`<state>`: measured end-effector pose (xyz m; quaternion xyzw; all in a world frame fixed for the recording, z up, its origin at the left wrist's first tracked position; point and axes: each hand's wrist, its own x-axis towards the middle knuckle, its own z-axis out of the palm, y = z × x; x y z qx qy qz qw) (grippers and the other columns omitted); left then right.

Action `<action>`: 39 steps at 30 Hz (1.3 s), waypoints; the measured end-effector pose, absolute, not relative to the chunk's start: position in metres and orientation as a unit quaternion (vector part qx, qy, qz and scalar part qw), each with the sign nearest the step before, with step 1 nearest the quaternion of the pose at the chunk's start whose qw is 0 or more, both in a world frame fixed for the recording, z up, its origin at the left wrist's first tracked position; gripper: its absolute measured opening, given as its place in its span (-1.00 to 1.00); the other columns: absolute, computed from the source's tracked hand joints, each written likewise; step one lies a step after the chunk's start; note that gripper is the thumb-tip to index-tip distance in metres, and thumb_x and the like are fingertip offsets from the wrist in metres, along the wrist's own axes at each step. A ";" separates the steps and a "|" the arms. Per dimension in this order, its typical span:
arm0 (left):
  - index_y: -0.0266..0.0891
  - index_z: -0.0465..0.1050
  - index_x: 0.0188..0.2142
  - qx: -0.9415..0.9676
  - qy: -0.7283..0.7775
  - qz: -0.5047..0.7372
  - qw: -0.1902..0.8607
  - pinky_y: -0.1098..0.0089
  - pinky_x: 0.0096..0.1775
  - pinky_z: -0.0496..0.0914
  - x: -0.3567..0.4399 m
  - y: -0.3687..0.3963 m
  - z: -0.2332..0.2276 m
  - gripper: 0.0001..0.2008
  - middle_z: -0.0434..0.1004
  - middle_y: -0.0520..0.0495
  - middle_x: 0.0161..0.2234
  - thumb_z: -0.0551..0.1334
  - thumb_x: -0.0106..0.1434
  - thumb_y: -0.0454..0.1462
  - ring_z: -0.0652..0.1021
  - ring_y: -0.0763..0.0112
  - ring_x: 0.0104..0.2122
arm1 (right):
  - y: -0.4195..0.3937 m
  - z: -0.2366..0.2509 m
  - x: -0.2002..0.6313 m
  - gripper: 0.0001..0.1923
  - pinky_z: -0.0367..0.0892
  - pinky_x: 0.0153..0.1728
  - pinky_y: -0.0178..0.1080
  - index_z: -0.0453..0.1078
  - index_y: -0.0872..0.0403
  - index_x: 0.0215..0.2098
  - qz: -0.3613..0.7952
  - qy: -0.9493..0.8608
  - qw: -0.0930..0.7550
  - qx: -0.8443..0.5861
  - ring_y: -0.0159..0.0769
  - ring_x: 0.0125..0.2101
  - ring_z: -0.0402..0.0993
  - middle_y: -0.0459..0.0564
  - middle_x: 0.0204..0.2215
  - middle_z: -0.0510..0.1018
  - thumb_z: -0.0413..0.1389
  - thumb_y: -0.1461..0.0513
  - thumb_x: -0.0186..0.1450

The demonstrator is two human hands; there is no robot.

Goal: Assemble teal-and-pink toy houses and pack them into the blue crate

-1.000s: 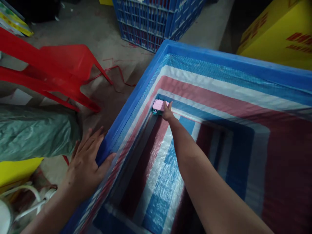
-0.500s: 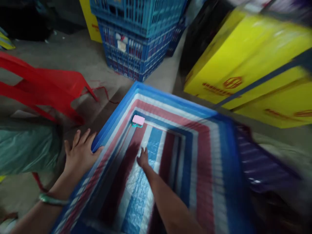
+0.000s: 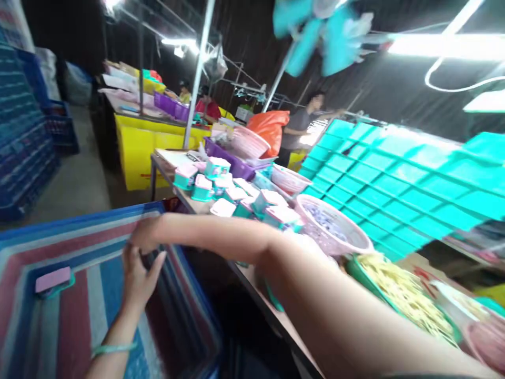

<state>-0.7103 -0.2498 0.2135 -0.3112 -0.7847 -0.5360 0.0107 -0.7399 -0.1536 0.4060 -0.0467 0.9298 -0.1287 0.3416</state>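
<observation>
My left hand (image 3: 138, 276), with a pale green bangle at the wrist, is over the striped bag (image 3: 92, 295). Its thumb stands apart from the fingers, and nothing shows in it. My right arm stretches across the view from the lower right. At its end the right hand (image 3: 148, 234) is blurred and meets the left fingertips in the picture; its fingers are hidden. One small pink-and-turquoise box (image 3: 53, 280) lies inside the bag, in the far left corner. Several similar boxes (image 3: 236, 195) with pink tops crowd the table beside the bag.
A pink basket (image 3: 335, 226) and a green basket of cream-coloured strips (image 3: 406, 295) stand on the table. A turquoise grid panel (image 3: 394, 179) rises behind. Blue crates (image 3: 23, 137) are stacked at left. People work farther back.
The view has swung up and right, bringing the table into sight. My left hand has left the bag's rim for over its inside; my right arm has come up out of the bag.
</observation>
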 end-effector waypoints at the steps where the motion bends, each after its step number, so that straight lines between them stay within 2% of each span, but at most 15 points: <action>1: -0.29 -0.01 0.40 -0.348 -0.753 -0.559 -0.004 -0.14 0.34 0.15 -0.691 -0.229 0.248 -0.20 0.15 -0.46 0.37 0.16 0.32 0.04 0.18 -0.16 0.39 | -0.139 0.445 -0.719 -0.82 0.53 -0.24 -0.24 0.49 0.10 -0.12 -0.090 0.944 0.316 -0.024 -0.24 -0.18 0.55 -0.20 -0.22 0.60 0.20 0.15 0.41; 3: -0.26 0.06 0.36 -0.405 -0.699 -0.589 -0.015 -0.10 0.36 0.12 -0.656 -0.199 0.307 -0.25 0.13 -0.43 0.40 0.19 0.33 0.04 0.18 -0.07 0.40 | -0.104 0.517 -0.663 -0.93 0.45 -0.11 -0.26 0.51 0.20 -0.25 -0.043 0.965 0.257 -0.006 -0.30 -0.14 0.51 -0.12 -0.26 0.61 0.19 0.31 0.38; 5: -0.23 0.08 0.36 -0.452 -0.664 -0.594 -0.035 -0.06 0.39 0.05 -0.627 -0.178 0.345 -0.26 0.06 -0.41 0.42 0.22 0.32 0.03 0.13 -0.02 0.43 | -0.062 0.571 -0.595 -0.85 0.40 -0.06 -0.22 0.52 0.24 -0.19 -0.017 0.978 0.207 0.018 -0.31 -0.17 0.50 -0.07 -0.26 0.62 0.09 0.38 0.41; 7: -0.23 0.11 0.35 -0.498 -0.647 -0.572 -0.075 -0.03 0.39 0.05 -0.605 -0.160 0.363 -0.23 0.11 -0.38 0.41 0.28 0.27 0.01 0.15 -0.01 0.42 | -0.017 0.599 -0.526 -0.81 0.39 -0.06 -0.20 0.55 0.21 -0.12 0.014 0.983 0.167 0.077 -0.33 -0.23 0.52 -0.07 -0.26 0.64 0.11 0.39 0.36; 8: -0.23 0.14 0.35 -0.519 -0.643 -0.555 -0.100 -0.01 0.39 0.09 -0.597 -0.151 0.366 -0.19 0.15 -0.37 0.39 0.34 0.21 -0.01 0.19 -0.02 0.40 | 0.003 0.604 -0.495 -0.77 0.39 -0.03 -0.18 0.55 0.18 -0.07 0.022 0.979 0.166 0.117 -0.30 -0.20 0.54 -0.06 -0.22 0.64 0.17 0.38 0.33; 10: -0.24 0.19 0.34 -0.552 -0.638 -0.518 -0.143 -0.01 0.36 0.17 -0.584 -0.132 0.364 -0.07 0.21 -0.36 0.37 0.47 0.03 -0.08 0.25 -0.09 0.37 | 0.035 0.597 -0.446 -0.54 0.36 0.09 -0.09 0.49 0.09 0.10 0.012 0.970 0.173 0.172 -0.18 -0.01 0.52 -0.02 0.01 0.60 0.29 0.34 0.22; 13: -0.24 0.22 0.33 -0.569 -0.641 -0.478 -0.191 -0.06 0.35 0.17 -0.575 -0.106 0.357 0.06 0.20 -0.37 0.37 0.54 -0.17 -0.22 0.23 -0.19 0.38 | 0.062 0.568 -0.409 -0.19 0.23 0.25 0.02 0.30 0.01 0.31 -0.032 0.957 0.195 0.213 -0.01 0.26 0.30 0.04 0.30 0.36 0.39 0.28 0.12; 17: -0.24 0.25 0.31 -0.544 -0.659 -0.463 -0.236 -0.13 0.35 0.14 -0.576 -0.090 0.355 0.03 0.27 -0.37 0.32 0.54 -0.18 -0.25 0.27 -0.24 0.34 | 0.075 0.537 -0.406 -0.04 0.13 0.31 0.11 0.16 0.05 0.40 -0.002 0.968 0.173 0.180 0.14 0.31 0.16 0.13 0.32 0.27 0.41 0.22 0.09; 20: -0.27 0.29 0.29 -0.515 -0.657 -0.478 -0.274 -0.09 0.35 0.13 -0.586 -0.102 0.360 0.01 0.31 -0.36 0.29 0.55 -0.18 -0.19 0.32 -0.20 0.31 | 0.082 0.526 -0.408 -0.07 0.16 0.28 0.16 0.20 0.19 0.36 0.065 0.973 0.153 0.162 0.23 0.22 0.21 0.25 0.23 0.32 0.41 0.19 0.09; 23: -0.23 0.27 0.30 -0.472 -0.639 -0.510 -0.330 -0.05 0.26 0.28 -0.599 -0.130 0.363 -0.04 0.38 -0.30 0.26 0.51 -0.07 -0.06 0.41 -0.11 0.24 | 0.090 0.520 -0.402 -0.15 0.23 0.24 0.15 0.27 0.22 0.28 0.072 0.977 0.127 0.153 0.22 0.17 0.26 0.29 0.15 0.36 0.41 0.13 0.11; 28: -0.21 0.28 0.30 -0.373 -0.609 -0.570 -0.407 0.03 0.07 0.47 -0.608 -0.186 0.356 -0.12 0.46 -0.32 0.23 0.42 0.07 0.07 0.53 -0.08 0.14 | 0.111 0.518 -0.379 -0.10 0.36 0.16 0.09 0.23 0.08 0.23 0.038 0.989 0.041 0.139 0.10 0.10 0.38 0.20 0.10 0.38 0.40 -0.01 0.02; 31: -0.16 0.26 0.33 -0.328 -0.590 -0.602 -0.427 0.07 -0.02 0.52 -0.605 -0.216 0.344 -0.15 0.46 -0.31 0.24 0.39 0.11 0.06 0.54 -0.11 0.13 | 0.118 0.532 -0.367 -0.05 0.44 0.05 0.04 0.13 0.01 0.27 -0.002 0.993 -0.043 0.114 0.04 0.02 0.49 0.21 0.05 0.43 0.26 -0.23 0.07; 34: -0.13 0.23 0.35 -0.299 -0.570 -0.640 -0.419 0.06 0.02 0.50 -0.605 -0.245 0.323 -0.11 0.39 -0.30 0.30 0.38 0.09 0.09 0.46 -0.16 0.21 | 0.111 0.558 -0.368 0.03 0.49 -0.18 0.03 0.11 -0.15 0.28 -0.009 0.989 -0.113 0.099 0.01 -0.13 0.56 0.19 -0.05 0.50 0.07 -0.46 0.02; 37: -0.17 0.20 0.37 -0.278 -0.574 -0.668 -0.385 0.06 0.13 0.43 -0.614 -0.279 0.290 -0.01 0.28 -0.32 0.36 0.41 0.02 0.12 0.37 -0.17 0.29 | 0.086 0.581 -0.403 0.09 0.46 -0.33 -0.04 0.12 -0.36 0.28 -0.033 0.983 -0.159 0.081 -0.02 -0.18 0.57 0.12 -0.07 0.53 0.11 -0.52 -0.13; 39: -0.19 0.14 0.39 -0.259 -0.597 -0.670 -0.357 0.08 0.16 0.41 -0.624 -0.306 0.260 0.02 0.26 -0.32 0.37 0.43 0.03 0.09 0.37 -0.13 0.29 | 0.060 0.578 -0.452 0.12 0.44 -0.37 -0.06 0.11 -0.41 0.28 -0.051 0.988 -0.140 0.046 -0.05 -0.20 0.58 0.09 -0.06 0.53 0.16 -0.51 -0.18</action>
